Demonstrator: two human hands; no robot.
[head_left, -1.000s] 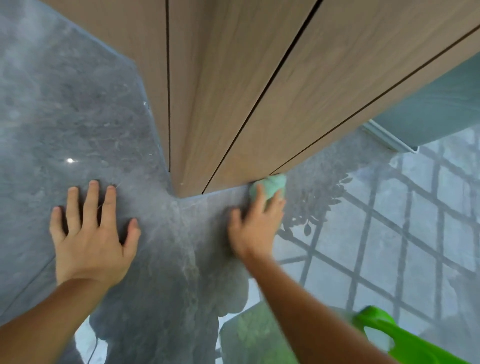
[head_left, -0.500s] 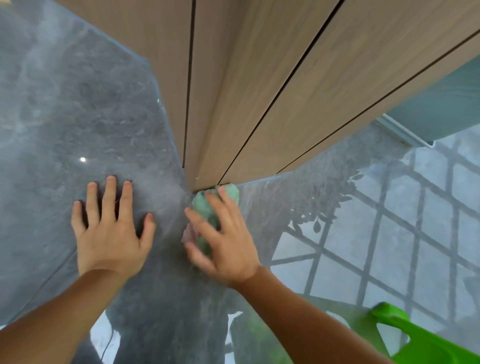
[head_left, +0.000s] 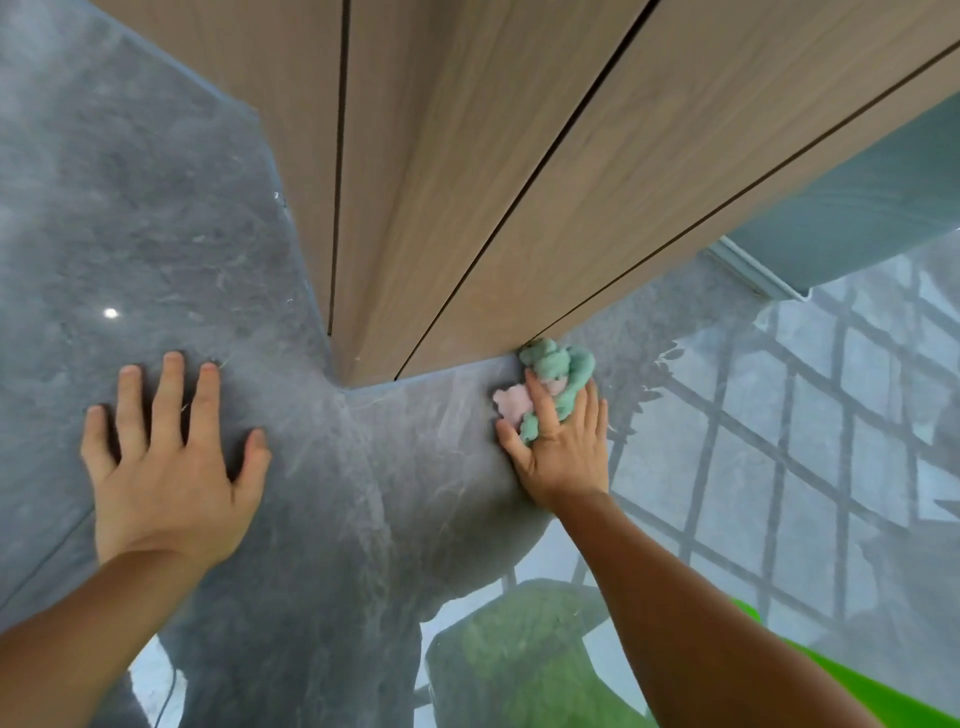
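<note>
The left hand (head_left: 166, 467) is laid flat, fingers spread; the right hand (head_left: 558, 452) is pressed onto a cloth (head_left: 563, 366) bunched beneath its fingers.

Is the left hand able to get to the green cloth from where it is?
Probably yes. The left hand lies flat on the grey surface, and nothing sits between it and the green cloth. The wooden cabinet corner is behind that path. The right hand presses the cloth, though.
</note>
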